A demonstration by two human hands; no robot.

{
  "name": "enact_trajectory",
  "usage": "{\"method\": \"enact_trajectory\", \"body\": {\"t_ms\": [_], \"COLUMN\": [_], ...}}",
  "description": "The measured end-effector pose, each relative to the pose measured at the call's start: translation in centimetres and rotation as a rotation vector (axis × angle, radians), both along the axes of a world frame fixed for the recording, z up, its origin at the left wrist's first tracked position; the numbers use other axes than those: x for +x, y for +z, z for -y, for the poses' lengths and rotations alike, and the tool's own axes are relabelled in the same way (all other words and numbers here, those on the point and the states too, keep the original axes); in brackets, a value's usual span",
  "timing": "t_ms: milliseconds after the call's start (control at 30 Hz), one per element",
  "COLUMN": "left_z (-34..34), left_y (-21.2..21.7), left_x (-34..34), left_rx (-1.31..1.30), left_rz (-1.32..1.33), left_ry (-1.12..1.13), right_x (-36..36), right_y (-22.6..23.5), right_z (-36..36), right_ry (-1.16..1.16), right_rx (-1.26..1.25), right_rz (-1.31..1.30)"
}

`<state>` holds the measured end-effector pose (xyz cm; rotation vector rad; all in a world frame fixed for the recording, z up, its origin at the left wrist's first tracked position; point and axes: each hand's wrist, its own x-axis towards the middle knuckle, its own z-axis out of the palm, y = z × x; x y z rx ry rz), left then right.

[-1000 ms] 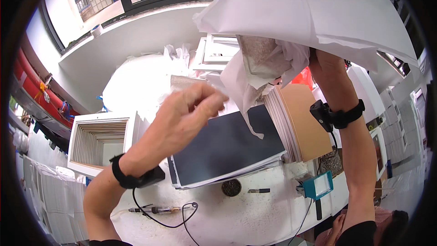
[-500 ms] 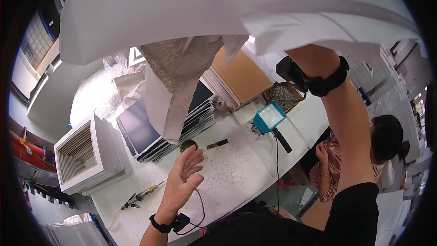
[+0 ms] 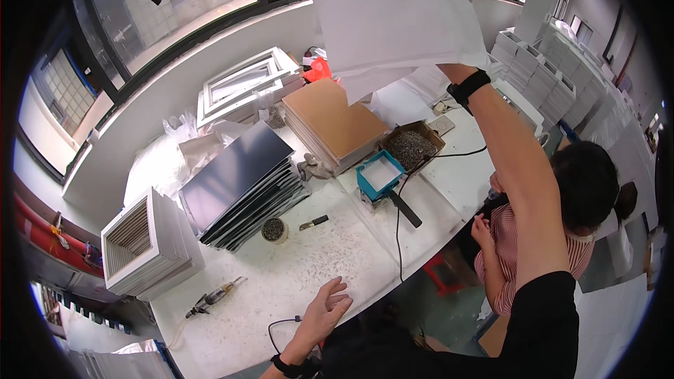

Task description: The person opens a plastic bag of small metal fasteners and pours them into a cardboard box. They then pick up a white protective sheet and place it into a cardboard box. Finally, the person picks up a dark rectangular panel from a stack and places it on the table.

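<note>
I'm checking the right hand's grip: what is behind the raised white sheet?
The right hand goes behind the white sheet; only its wrist end shows, the fingers are covered.

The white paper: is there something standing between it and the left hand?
Nothing visible blocks the left hand from the white paper, which appears raised. The teal tool and brown boards lie between them in the picture, but lower, on the table.

White frames [image 3: 158, 260]: stacked to my left.
Round tub [image 3: 283, 236]: I see dark grains [image 3: 272, 228] inside.
Teal device [image 3: 380, 174]: black-handled, right of the tub.
Co-worker [image 3: 583, 179]: at my right, in a striped top [image 3: 504, 296].
</note>
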<state>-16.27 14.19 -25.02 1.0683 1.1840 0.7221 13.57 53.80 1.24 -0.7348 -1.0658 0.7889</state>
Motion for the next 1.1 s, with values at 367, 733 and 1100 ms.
{"method": "enact_trajectory", "body": {"t_ms": [367,733,1100], "left_z": [2.8,7.0,6.4], "left_y": [2.9,18.6,13.1], "left_x": [4.0,5.5,6.0], "left_rx": [0.09,1.701,0.321], "left_rz": [0.146,-1.008,-0.4], "left_ry": [0.149,-0.141,-0.579], "right_x": [3.7,-0.9,5.9], "right_y": [-3.7,-17.2,-20.5], "right_z": [13.7,38.1,44.2], "right_ry": [-0.151,0.465,1.128], "right_rx": [0.159,0.438,-0.33], "right_rz": [0.356,1.036,0.664]}}
